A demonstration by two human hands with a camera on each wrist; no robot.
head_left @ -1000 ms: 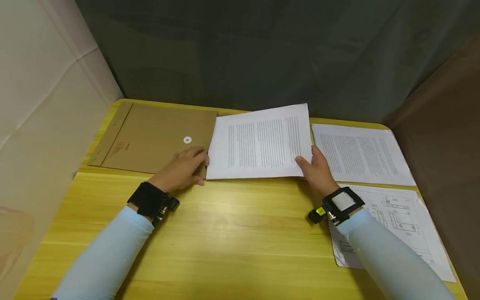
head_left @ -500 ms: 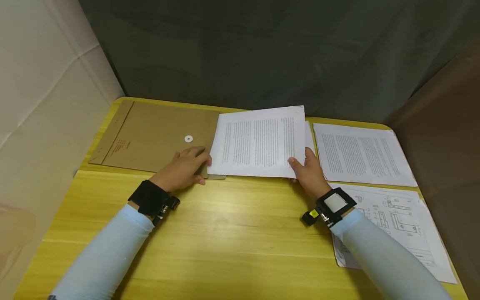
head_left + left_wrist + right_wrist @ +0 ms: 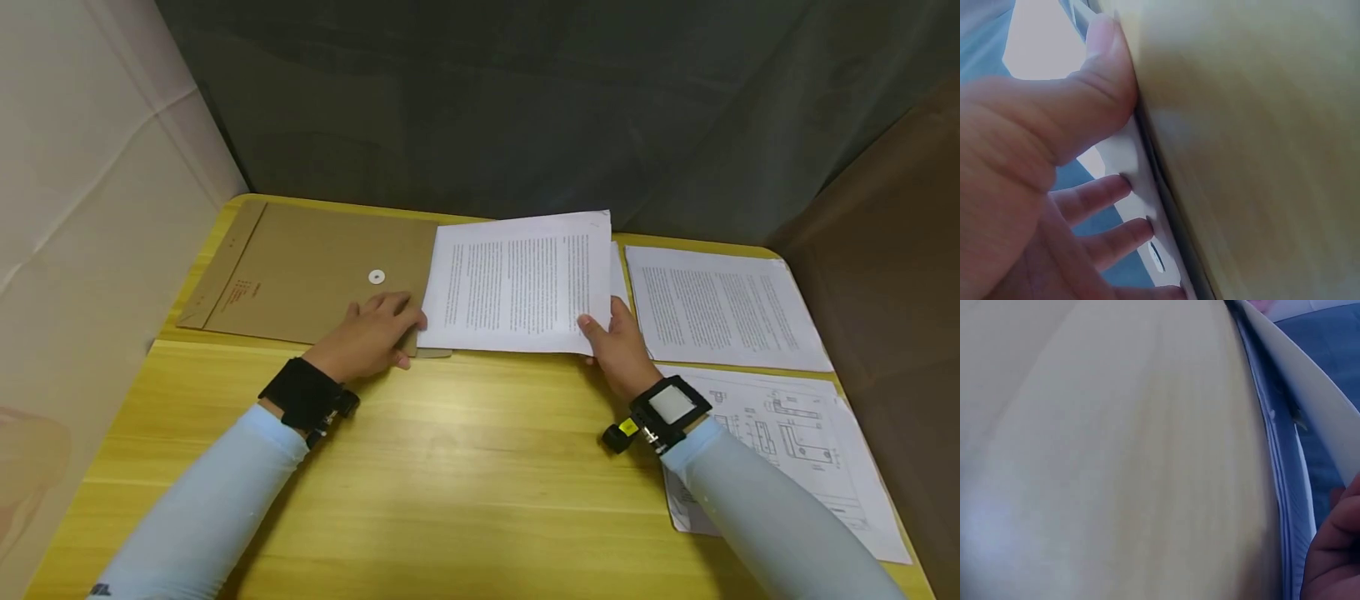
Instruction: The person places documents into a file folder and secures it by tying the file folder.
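A brown string-tie envelope lies flat at the table's far left. My left hand rests on its near right corner; in the left wrist view the thumb and fingers pinch the envelope's thin edge. My right hand grips the near right corner of a sheaf of printed pages, thumb on top. The sheaf's left edge meets the envelope's right end, just above my left fingers. A small brown flap shows under the sheaf. The right wrist view shows the paper edges close up.
A second stack of printed pages lies at the far right, with a sheet of technical drawings in front of it under my right forearm. The yellow wooden table ends at a dark curtain behind and a pale wall on the left.
My right hand has slid the sheaf of pages left, up to the envelope's right end. My left hand has stayed on the envelope's corner.
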